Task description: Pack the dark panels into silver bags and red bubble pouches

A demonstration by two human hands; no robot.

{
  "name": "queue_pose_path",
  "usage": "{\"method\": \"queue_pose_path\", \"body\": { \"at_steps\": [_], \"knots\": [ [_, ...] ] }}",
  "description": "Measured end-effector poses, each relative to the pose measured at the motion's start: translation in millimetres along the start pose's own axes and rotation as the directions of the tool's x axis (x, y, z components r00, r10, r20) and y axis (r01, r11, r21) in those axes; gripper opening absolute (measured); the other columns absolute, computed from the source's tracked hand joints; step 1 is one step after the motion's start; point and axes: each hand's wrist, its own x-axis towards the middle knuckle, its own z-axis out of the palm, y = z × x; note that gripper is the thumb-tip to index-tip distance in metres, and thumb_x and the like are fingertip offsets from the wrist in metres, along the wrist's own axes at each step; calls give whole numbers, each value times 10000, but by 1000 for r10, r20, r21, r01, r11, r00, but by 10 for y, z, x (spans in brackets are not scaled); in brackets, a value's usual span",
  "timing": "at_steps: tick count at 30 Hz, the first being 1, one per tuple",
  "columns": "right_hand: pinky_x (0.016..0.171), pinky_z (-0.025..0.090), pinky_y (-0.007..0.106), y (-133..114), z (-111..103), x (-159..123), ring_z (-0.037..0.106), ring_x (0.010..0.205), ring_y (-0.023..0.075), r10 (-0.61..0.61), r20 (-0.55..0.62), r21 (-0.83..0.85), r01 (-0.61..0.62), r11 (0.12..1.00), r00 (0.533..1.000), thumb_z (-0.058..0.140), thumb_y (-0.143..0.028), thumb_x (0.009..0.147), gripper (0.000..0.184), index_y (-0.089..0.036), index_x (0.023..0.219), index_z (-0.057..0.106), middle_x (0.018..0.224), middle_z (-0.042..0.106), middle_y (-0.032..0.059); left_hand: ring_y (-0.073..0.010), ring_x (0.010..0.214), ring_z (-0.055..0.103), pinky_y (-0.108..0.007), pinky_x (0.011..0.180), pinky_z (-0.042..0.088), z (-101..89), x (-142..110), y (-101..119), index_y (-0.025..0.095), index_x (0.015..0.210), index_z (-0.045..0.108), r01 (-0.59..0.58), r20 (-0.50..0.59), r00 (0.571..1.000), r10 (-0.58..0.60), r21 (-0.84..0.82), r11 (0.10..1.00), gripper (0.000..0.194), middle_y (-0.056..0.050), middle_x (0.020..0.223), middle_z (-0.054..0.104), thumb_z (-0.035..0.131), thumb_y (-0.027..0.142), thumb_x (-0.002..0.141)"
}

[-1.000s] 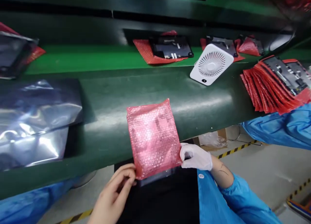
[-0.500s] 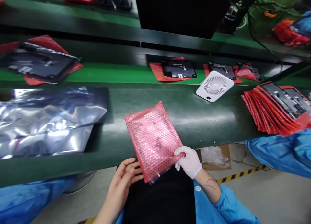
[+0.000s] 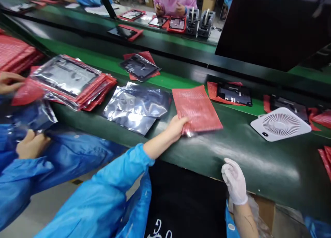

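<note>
My bare left hand [image 3: 176, 128] grips the lower left corner of a red bubble-wrap bag [image 3: 199, 110], thumb on top. Raised over the bench, the bag is slightly blurred, and a shiny strip shows along its near edge. In a white glove, my right hand [image 3: 234, 179] hovers at the bench's near edge, apart from the bag. Its fingers are curled together and nothing shows in them. Left of the bag lie shiny silver antistatic bags [image 3: 137, 105].
A white fan [image 3: 281, 124] lies at the right. Along the green strip are dark flat panels [image 3: 234, 93] on red bags. At left, a co-worker's hands [image 3: 33, 144] are near a stack of bagged panels [image 3: 69, 78]. A black screen [image 3: 271, 28] overhangs the back. Another person in pink [image 3: 176, 2] sits beyond.
The red bag moved away from my body, towards the far side of the bench, in my left hand, which now grips it. My right hand let go of its corner. The view swung left.
</note>
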Motion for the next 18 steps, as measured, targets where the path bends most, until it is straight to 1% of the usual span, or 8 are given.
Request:
{"method": "queue_pose_path", "body": {
  "at_steps": [2,5,7,9,11,13,15,18],
  "knots": [
    [451,329,252,-12,-27,63,427,463,107,27,-36,41,-25,999,999,840,-656,916,522,-225,1156,669,707,614,-10,-200,852,757,-308,844,620,183,535,211,142,990,713,-124,-133,984,118,-38,992,329,-61,919,786,873,204,708],
    [448,279,235,-40,-10,104,410,439,93,44,-45,47,-42,998,998,861,-698,872,565,-199,1072,686,661,603,-14,-174,844,746,-287,843,619,364,1042,393,164,1009,662,-111,-195,976,98,-57,992,225,-55,904,767,826,245,878],
    [439,250,234,-58,17,112,387,425,85,69,-18,32,-68,997,997,838,-720,880,582,-190,1076,696,668,618,-8,-205,884,762,-326,864,636,372,1079,390,162,986,668,8,-102,995,-4,48,999,265,-98,921,768,825,370,937],
    [429,239,240,-82,29,141,374,415,83,103,17,7,-103,995,995,798,-740,902,593,-186,1089,701,684,637,1,-257,941,775,-403,921,652,271,914,330,154,948,713,17,66,997,-41,330,944,325,-142,947,773,820,461,940],
    [418,251,250,-129,12,232,381,411,86,133,53,-45,-131,990,990,770,-752,910,601,-186,1101,701,723,667,16,-305,1075,767,-486,1056,625,78,660,279,171,971,775,-248,247,963,105,666,704,269,-154,1043,793,780,439,956],
    [415,292,263,-226,-31,428,426,425,102,140,57,-148,-130,980,989,772,-740,888,600,-185,1107,708,761,695,30,-373,1316,685,-576,1221,518,-159,431,285,177,1088,805,-431,341,879,334,867,251,224,-184,1255,781,709,349,981],
    [441,368,277,-397,-80,759,501,467,133,105,5,-292,-99,951,994,766,-698,864,574,-185,1117,728,762,705,32,-452,1496,548,-662,1288,414,-386,296,349,124,1286,767,-302,307,819,485,949,-91,360,-252,1488,680,649,263,976],
    [606,540,322,-791,-129,1506,614,566,178,-32,-104,-525,-27,851,994,687,-541,910,433,-192,1153,769,742,709,17,-501,1514,521,-687,1241,433,-660,281,468,63,1391,714,-73,177,832,526,974,-213,465,-307,1614,573,579,214,973]
  ]
}}
